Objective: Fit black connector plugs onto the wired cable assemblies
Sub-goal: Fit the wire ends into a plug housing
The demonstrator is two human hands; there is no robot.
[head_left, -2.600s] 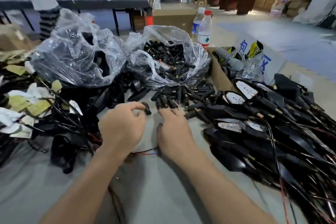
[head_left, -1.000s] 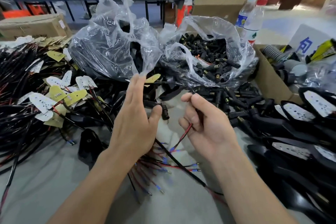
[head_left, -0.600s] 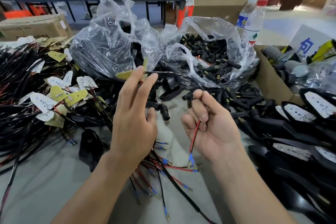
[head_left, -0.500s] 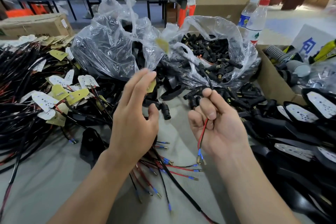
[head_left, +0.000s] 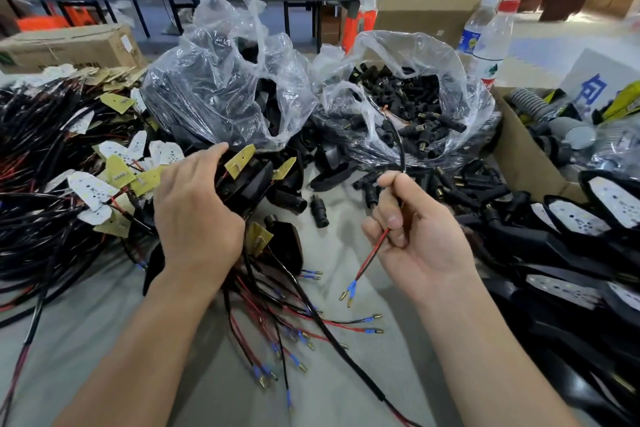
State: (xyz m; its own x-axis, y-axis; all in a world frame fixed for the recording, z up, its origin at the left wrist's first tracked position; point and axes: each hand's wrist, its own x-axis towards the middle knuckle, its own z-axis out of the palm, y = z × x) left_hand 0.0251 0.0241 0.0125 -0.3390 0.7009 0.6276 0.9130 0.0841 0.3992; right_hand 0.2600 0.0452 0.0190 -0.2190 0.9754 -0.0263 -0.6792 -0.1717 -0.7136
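— Left hand point(head_left: 197, 218) has dropped from mid-air onto the bundle of black housings point(head_left: 249, 184) and curls round it; right hand point(head_left: 415, 239) pinches the cable point(head_left: 372, 258) as before.
— Where's the free end?
— Below the fist, over the tabletop point(head_left: 214, 399). Red and black leads slant near-left, terminals point(head_left: 348, 293) pointing down. The sheathed length arches far toward the bag point(head_left: 415, 52) of connector plugs point(head_left: 408, 100).
— Handling?
— Light and limp, I'd judge. Pinch close behind the terminals so they don't buckle. Plugs look small and rigid, so hold them by the body.
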